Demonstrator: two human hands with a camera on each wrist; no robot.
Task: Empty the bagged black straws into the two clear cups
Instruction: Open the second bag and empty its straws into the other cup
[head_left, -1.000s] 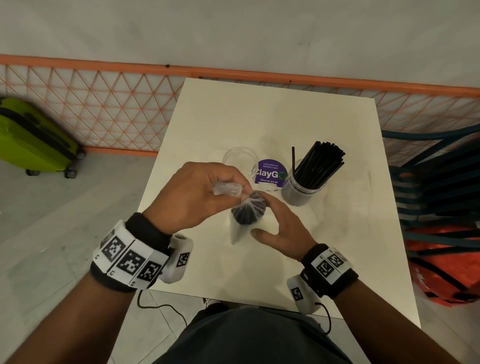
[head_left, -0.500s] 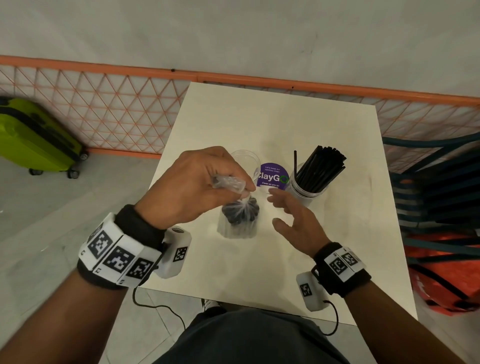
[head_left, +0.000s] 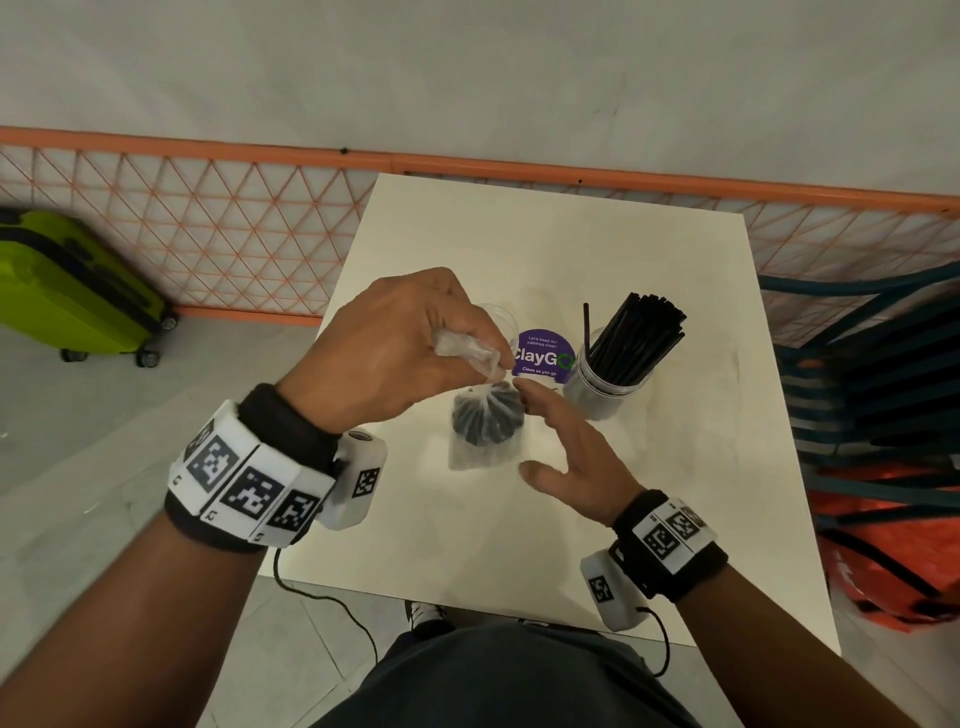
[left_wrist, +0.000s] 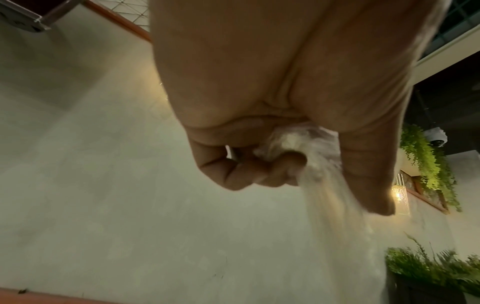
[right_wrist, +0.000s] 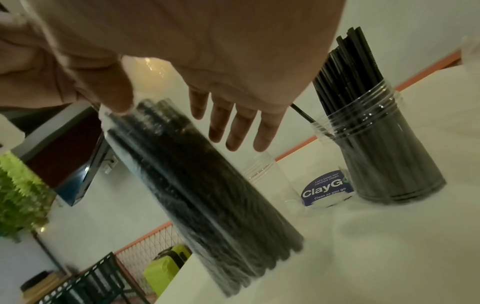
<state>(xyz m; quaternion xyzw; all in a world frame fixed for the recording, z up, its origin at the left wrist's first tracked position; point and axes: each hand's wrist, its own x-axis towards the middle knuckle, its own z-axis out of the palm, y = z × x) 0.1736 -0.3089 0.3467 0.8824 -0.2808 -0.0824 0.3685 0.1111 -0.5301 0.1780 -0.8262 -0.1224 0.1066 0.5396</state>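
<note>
A clear bag of black straws (head_left: 485, 423) stands tilted near the middle of the white table (head_left: 519, 545). My left hand (head_left: 447, 332) grips its twisted plastic neck (left_wrist: 293, 144) from above. To the right of the bag (right_wrist: 207, 185), my right hand (head_left: 558, 441) is open with straight fingers (right_wrist: 233, 127), its thumb close to the bag's top. An empty clear cup (head_left: 501, 317) stands behind my left hand. The second clear cup (head_left: 608, 379) further right is packed with black straws (head_left: 639, 338).
A purple ClayGo sticker (head_left: 543, 353) lies on the table between the cups. An orange mesh fence (head_left: 208, 234) runs behind the table, with a green suitcase (head_left: 67, 291) at far left. Stacked dark chairs (head_left: 872, 374) stand close to the table's right edge.
My right hand has come off the top of the bag and spread open beside it. My left hand has drawn the bag's neck upward, keeping its grip.
</note>
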